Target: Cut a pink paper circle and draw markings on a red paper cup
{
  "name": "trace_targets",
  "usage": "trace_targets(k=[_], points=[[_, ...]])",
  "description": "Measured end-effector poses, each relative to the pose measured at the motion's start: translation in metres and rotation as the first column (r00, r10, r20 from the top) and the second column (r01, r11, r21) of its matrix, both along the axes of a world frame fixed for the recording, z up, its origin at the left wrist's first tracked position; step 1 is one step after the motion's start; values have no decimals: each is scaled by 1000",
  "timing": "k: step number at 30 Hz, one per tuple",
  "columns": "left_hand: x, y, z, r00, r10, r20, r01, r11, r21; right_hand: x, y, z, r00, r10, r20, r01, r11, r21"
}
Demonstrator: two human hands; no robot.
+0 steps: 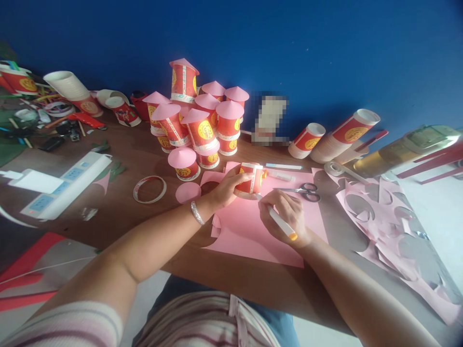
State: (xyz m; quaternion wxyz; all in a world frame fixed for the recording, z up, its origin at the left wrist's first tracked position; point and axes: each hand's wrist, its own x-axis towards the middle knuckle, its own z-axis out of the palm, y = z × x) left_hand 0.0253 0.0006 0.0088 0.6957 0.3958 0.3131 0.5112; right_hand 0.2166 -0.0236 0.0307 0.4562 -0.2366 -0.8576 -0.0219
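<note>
On the pink sheet, pinning the red cup firmly, left hand fingers wrapped round it. Pinching the white pen in the right hand (tip by the rim), best keeping it upright.

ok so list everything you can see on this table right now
red paper cup: one, red and gold, on the pink sheet
marker: one, white with orange end, tip by the cup
pink sheet: one, pink, near table edge
cone-topped cups: about nine, red with pink cones, piled behind the sheet
scissors: one, black handles, right of the cup
tape ring: one, white and red, left of the sheet
pink disc: one, pink, beside the tape ring
power strip: one, white, far left
pink offcuts: pile, pink, far right
left hand: one, gripping the cup
right hand: one, holding the marker
</note>
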Motion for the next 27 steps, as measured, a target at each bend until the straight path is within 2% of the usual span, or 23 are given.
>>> trace_targets(k=[8, 14, 27], points=[[0, 1, -1, 999, 31, -11, -31, 1000, 2, 2, -4, 1, 1000, 17, 15, -16, 998, -55], [-1, 2, -5, 996, 82, -43, -80, 996, 34, 0, -4, -1, 1000, 18, 5, -18, 999, -38], [1, 1, -1, 999, 43, -26, -42, 997, 61, -1, -3, -1, 999, 32, 2, -32, 999, -38]])
